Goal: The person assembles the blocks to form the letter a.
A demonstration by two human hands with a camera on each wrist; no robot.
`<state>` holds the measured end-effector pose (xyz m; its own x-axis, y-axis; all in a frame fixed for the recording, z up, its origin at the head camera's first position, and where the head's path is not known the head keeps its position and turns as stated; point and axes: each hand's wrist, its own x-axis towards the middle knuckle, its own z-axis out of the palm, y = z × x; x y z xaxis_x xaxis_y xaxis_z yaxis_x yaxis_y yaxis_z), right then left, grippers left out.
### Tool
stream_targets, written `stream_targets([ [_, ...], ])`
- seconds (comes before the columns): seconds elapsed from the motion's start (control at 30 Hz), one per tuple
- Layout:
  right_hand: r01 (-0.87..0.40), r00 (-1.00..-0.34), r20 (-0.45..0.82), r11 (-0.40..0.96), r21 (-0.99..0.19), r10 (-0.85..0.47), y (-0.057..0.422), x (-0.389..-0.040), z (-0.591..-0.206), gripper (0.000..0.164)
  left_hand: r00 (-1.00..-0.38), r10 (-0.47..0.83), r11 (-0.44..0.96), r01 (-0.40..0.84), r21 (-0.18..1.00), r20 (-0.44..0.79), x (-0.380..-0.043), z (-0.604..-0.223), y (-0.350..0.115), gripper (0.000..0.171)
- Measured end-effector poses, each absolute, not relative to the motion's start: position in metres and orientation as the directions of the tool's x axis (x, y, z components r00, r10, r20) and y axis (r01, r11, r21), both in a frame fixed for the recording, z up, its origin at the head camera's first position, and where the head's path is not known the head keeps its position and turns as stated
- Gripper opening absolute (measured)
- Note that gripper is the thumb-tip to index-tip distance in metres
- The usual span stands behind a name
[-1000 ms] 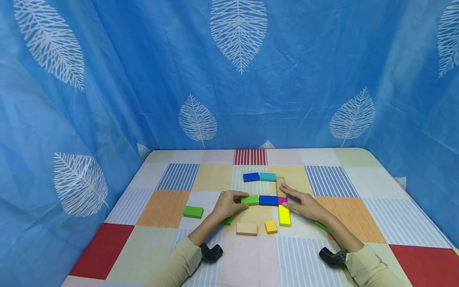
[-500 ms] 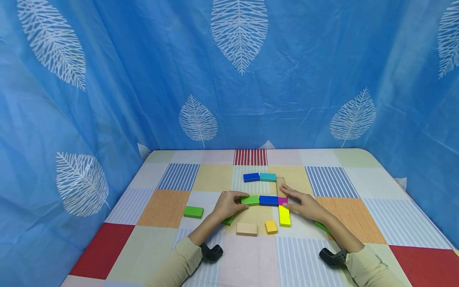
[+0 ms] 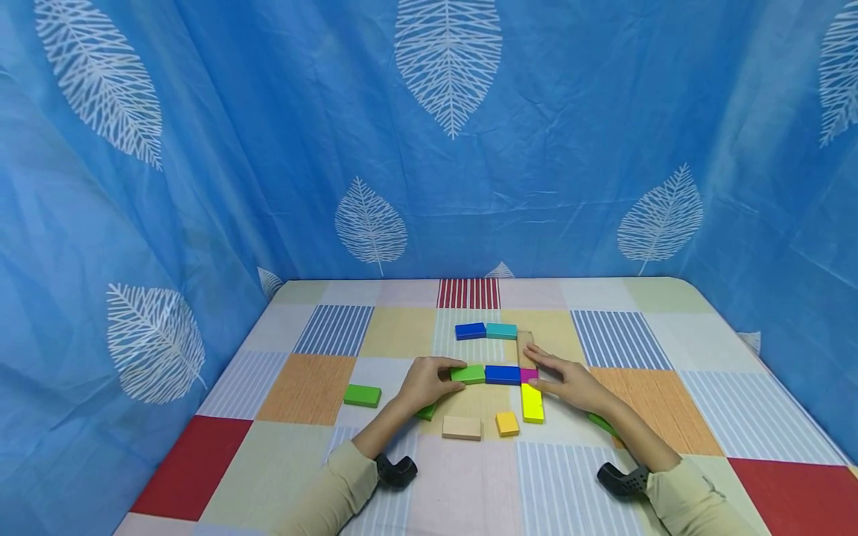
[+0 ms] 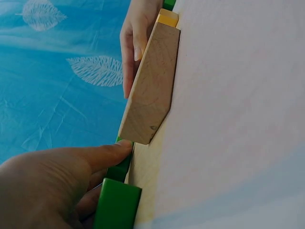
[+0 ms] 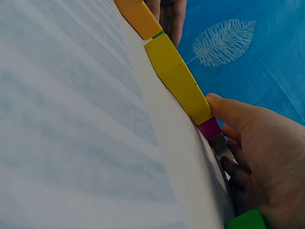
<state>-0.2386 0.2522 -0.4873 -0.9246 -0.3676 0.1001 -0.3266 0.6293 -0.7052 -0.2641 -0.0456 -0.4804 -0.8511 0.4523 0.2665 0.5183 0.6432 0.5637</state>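
Observation:
In the head view, my left hand [image 3: 424,381] pinches the left end of a light green block [image 3: 467,374] between thumb and fingers. A blue block [image 3: 502,375] lies end to end with it, then a magenta block [image 3: 529,376]. My right hand [image 3: 576,383] has fairly straight fingers. Its fingertips rest on a plain wooden block [image 3: 525,348] beyond the magenta one, and its thumb touches near where the magenta and yellow blocks [image 3: 532,404] meet. The right wrist view shows that thumb [image 5: 228,107] beside the yellow block's end. A blue block [image 3: 470,331] and a teal block [image 3: 501,331] lie farther back.
Loose on the patchwork cloth [image 3: 462,484] are a green block [image 3: 362,396], a wooden block [image 3: 461,428] and an orange block [image 3: 507,424]. Other green blocks [image 3: 427,412] are partly hidden by my forearms. A blue leaf-patterned curtain [image 3: 536,149] surrounds the table.

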Motion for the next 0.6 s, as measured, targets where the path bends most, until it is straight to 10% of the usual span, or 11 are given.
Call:
stream_targets([
  [0.6, -0.319, -0.926, 0.092, 0.631, -0.707, -0.365, 0.2533, -0.2400, -0.4889, 0.065, -0.857, 0.456, 0.645, 0.504, 0.574, 0.240, -0.2643, -0.4788, -0.0459, 0.037],
])
